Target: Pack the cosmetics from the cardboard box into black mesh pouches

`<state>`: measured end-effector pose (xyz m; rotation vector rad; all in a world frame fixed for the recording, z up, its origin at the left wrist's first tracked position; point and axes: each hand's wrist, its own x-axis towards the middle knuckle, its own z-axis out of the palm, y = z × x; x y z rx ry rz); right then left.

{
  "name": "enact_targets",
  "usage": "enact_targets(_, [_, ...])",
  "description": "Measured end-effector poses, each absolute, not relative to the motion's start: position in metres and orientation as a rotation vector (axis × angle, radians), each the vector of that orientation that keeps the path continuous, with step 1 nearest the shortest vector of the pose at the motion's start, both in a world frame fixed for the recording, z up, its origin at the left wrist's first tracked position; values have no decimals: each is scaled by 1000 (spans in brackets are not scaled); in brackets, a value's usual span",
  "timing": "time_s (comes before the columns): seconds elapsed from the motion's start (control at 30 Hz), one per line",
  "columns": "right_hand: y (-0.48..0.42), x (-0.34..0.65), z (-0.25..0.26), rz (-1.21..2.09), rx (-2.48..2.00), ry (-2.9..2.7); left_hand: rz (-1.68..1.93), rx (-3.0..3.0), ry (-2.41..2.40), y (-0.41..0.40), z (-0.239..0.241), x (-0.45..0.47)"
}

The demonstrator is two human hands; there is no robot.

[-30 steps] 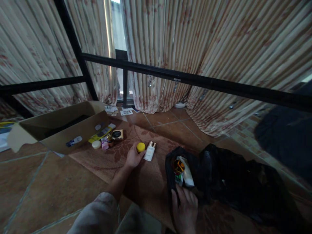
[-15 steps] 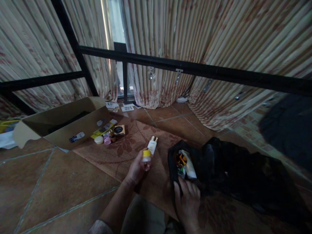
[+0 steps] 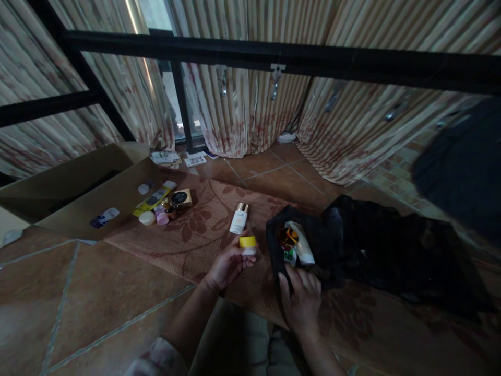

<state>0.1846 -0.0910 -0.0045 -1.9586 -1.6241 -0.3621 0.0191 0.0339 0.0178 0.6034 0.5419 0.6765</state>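
Note:
My left hand (image 3: 229, 263) is closed round a small jar (image 3: 248, 246) with a yellow lid and a pale base, held above the mat. Just beyond it, a white bottle (image 3: 238, 221) with gold caps lies on the mat. My right hand (image 3: 301, 297) grips the near rim of a black bag (image 3: 274, 250), whose mouth gapes open. Inside that mouth show a white tube (image 3: 303, 245), a round amber-and-black item (image 3: 288, 237) and a partly hidden green-and-white packet (image 3: 290, 256). The rest of the bag's contents is hidden.
A reddish patterned mat (image 3: 195, 245) covers the tiled floor. At its left end stands an open cardboard box (image 3: 121, 201), beside a gold box (image 3: 188, 197), a cream round jar (image 3: 147, 218), a pink item (image 3: 162, 216) and a yellow packet (image 3: 152, 201). A black rail (image 3: 242, 49) crosses before curtains.
My left hand has moved right with the yellow-lidded jar, closer to the bag, uncovering more of the white bottle. My right hand stays on the bag's rim. The view has tilted down.

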Motion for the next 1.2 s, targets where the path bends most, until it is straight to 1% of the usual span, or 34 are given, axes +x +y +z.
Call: enact_targets(1.2, [-91, 183, 3, -375, -1950, -1638, 706, 639, 516, 31, 19, 18])
